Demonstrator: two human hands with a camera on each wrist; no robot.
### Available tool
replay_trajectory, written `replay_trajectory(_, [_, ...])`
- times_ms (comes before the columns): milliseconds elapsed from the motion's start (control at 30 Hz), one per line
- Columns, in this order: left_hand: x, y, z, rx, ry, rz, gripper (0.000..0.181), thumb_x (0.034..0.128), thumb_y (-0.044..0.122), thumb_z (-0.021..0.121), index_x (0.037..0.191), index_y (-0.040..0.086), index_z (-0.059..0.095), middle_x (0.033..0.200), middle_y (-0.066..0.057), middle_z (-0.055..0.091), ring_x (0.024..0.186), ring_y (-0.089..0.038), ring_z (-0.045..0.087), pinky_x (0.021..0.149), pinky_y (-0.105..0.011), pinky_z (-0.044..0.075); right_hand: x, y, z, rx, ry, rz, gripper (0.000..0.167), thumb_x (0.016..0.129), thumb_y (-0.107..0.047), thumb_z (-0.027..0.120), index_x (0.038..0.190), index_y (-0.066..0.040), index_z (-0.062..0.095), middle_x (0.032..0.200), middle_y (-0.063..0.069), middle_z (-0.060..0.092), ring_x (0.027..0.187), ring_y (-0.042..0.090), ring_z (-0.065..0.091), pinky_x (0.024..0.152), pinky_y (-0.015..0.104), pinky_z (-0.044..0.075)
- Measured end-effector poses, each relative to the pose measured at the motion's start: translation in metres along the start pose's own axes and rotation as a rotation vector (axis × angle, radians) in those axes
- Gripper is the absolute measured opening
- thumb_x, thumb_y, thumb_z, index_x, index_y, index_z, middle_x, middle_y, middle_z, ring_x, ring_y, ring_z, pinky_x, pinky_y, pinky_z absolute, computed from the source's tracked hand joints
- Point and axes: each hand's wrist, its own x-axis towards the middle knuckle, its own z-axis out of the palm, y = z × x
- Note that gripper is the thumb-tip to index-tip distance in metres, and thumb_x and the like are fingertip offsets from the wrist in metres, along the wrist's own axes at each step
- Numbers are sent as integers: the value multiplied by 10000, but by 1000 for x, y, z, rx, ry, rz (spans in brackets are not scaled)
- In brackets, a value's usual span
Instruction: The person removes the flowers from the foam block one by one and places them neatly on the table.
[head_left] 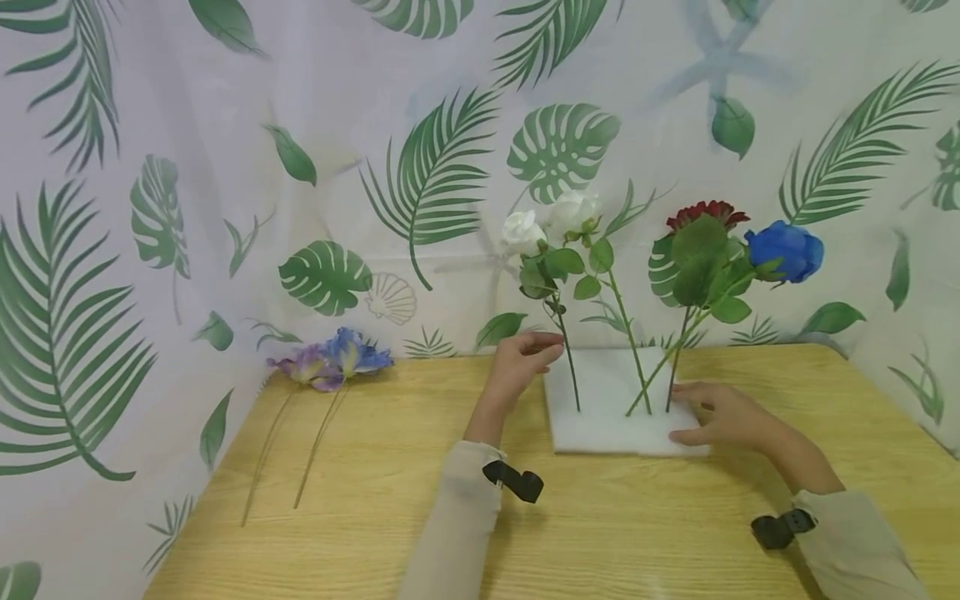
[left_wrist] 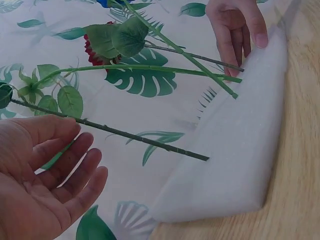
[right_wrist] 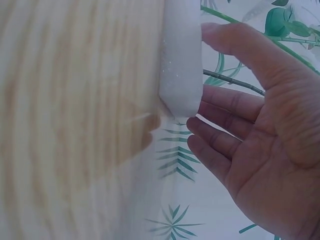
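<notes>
A white foam block point(head_left: 600, 433) lies on the table with artificial flowers stuck upright in it. Two white roses point(head_left: 522, 232) rise on its left side. A blue rose point(head_left: 784, 252) leans right on a green stem that crosses another stem. Behind its leaves is a dark red flower point(head_left: 707, 214). My left hand point(head_left: 517, 367) is at the leftmost rose's dark stem point(left_wrist: 145, 142), thumb and forefinger by it, the other fingers loosely spread. At the block's right end, my right hand point(head_left: 723, 417) rests its thumb and fingertips against the foam point(right_wrist: 182, 60).
On the left of the wooden table point(head_left: 375, 533) lie a purple flower point(head_left: 303, 365) and a blue flower point(head_left: 354, 354) with long thin stems. A leaf-printed curtain point(head_left: 450, 317) stands right behind the table. Each wrist carries a black camera mount point(head_left: 517, 482).
</notes>
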Motion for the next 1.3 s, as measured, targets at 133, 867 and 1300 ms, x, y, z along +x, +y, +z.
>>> replay_trajectory(133, [-1, -4, -1, 1, -37, 13, 243, 979, 162, 698, 1188, 48, 748, 1205, -117, 728, 1069, -182, 687, 889, -313, 594, -2, -2, 0, 13, -7, 14, 697, 814, -280, 869, 1321, 122, 609, 1409, 352, 542, 1296, 571, 491, 1029, 651, 475])
replay_trajectory(867, [1, -24, 12, -108, -68, -4, 278, 965, 81, 701, 1210, -49, 703, 1221, -223, 716, 1088, -259, 717, 917, -334, 610, -4, -7, -2, 20, -26, 44, 708, 841, -323, 845, 1347, 105, 598, 1433, 346, 526, 1310, 571, 480, 1030, 655, 474])
replay_trajectory(1300, [0, -26, 18, -150, -71, -52, 259, 977, 102, 693, 1193, -40, 699, 1181, -195, 738, 1052, -225, 730, 911, -318, 614, -4, -6, -2, 10, -22, 45, 708, 838, -333, 847, 1345, 98, 604, 1427, 329, 543, 1308, 550, 499, 1028, 636, 482])
